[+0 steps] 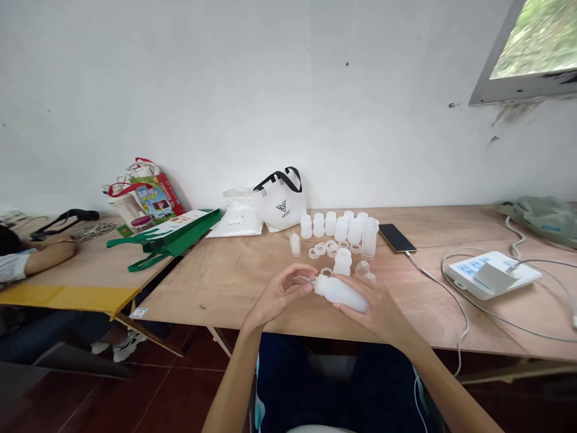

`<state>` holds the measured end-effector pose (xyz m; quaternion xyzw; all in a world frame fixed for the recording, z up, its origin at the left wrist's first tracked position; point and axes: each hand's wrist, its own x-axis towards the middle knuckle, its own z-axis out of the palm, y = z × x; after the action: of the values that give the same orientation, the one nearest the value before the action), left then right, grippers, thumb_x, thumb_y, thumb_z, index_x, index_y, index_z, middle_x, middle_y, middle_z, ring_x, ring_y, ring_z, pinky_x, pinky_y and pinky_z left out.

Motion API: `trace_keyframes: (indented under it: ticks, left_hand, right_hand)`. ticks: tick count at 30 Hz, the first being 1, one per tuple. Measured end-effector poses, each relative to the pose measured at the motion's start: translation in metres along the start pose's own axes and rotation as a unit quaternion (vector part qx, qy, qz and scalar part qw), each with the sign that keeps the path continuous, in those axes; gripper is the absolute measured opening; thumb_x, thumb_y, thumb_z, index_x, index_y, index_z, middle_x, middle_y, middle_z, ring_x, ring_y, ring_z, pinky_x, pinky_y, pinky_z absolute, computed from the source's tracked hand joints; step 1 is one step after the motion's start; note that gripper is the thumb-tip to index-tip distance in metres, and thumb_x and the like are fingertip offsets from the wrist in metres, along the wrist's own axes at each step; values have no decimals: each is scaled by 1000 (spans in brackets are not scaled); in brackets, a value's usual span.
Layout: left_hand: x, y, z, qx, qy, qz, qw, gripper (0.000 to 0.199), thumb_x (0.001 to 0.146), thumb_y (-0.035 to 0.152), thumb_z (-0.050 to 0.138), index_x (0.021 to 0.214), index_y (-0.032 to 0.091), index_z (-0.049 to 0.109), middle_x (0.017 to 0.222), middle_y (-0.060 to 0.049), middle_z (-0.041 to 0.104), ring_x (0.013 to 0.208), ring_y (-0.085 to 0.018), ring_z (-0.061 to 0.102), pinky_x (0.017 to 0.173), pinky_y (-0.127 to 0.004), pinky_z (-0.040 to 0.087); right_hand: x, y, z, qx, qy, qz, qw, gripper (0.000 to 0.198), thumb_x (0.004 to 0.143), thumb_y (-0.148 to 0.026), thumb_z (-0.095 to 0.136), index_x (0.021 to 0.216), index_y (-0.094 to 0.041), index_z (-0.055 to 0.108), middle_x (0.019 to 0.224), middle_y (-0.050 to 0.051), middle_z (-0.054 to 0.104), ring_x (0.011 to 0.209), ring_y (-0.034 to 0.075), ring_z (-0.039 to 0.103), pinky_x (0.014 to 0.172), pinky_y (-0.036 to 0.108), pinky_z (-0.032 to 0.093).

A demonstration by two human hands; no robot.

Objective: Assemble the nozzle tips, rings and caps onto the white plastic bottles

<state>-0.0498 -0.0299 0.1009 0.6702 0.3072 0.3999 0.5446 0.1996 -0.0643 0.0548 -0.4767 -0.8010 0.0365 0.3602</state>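
Observation:
My right hand (381,304) is wrapped round a frosted white baby bottle (340,292), tilted on its side with the neck toward the left. At the neck, the fingers of my left hand (288,290) pinch a clear bottle nipple (308,280); whether it is seated in the neck I cannot tell. Just beyond my hands stand a white bottle body (343,261) and several clear domed caps (363,268). Pale rings (331,247) lie scattered behind them. Several white bottle bodies (330,224) and a stack of clear caps (369,238) stand farther back, with stacked nipples (294,244) to the left.
A phone (397,238) and a white power unit (491,274) with cables lie to the right. A white tote bag (283,207), a white plastic packet (237,219) and a green bag (180,237) are at the left. Another person's arm (51,252) rests on the neighbouring table.

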Motion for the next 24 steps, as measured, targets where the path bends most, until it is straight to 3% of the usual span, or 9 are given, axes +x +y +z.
trace_keyframes:
  ticks: [2, 4, 7, 16, 21, 24]
  left_hand:
    - [-1, 0, -1, 3, 24, 0, 1000, 32, 90, 40, 72, 117, 24, 69, 120, -9, 69, 111, -24, 63, 96, -35, 50]
    - [0, -3, 0, 30, 48, -13, 998, 27, 92, 43, 69, 108, 22, 71, 105, -7, 71, 100, -21, 64, 86, -31, 51]
    - [2, -6, 1, 52, 38, -36, 997, 27, 91, 46, 69, 94, 19, 71, 88, -4, 69, 82, -18, 63, 73, -27, 49]
    - [1, -3, 1, 47, 30, -20, 998, 27, 87, 40, 75, 107, 22, 72, 111, -7, 70, 103, -22, 66, 87, -31, 52]
    - [3, -5, 1, 40, 21, -41, 998, 28, 88, 44, 73, 100, 19, 73, 93, -6, 70, 85, -18, 64, 75, -28, 53]
    - [2, -3, 1, 42, 22, -37, 998, 29, 86, 44, 75, 98, 18, 73, 94, -6, 70, 88, -18, 65, 77, -29, 54]
  right_hand:
    - [-1, 1, 0, -12, 2, -2, 1000, 49, 93, -44, 65, 141, -34, 56, 127, 5, 72, 108, 30, 71, 89, 44, 58]
    - [-2, 1, 1, -26, 3, -5, 1000, 50, 93, -46, 66, 141, -34, 57, 129, 5, 71, 110, 30, 71, 91, 45, 58]
    - [-3, 1, 2, -36, -2, -15, 999, 52, 92, -49, 67, 141, -35, 56, 132, 4, 70, 110, 30, 71, 93, 45, 57]
    - [-1, 4, 2, -6, 1, -18, 1000, 49, 94, -45, 65, 141, -33, 54, 130, 4, 70, 112, 29, 70, 91, 44, 58]
    - [-2, 3, 2, -28, -16, -5, 999, 51, 94, -47, 65, 142, -35, 53, 134, 3, 68, 112, 29, 70, 89, 43, 58]
    - [-2, 2, 1, -8, -27, 10, 1000, 52, 94, -47, 65, 143, -37, 52, 137, 2, 67, 117, 30, 68, 91, 43, 58]
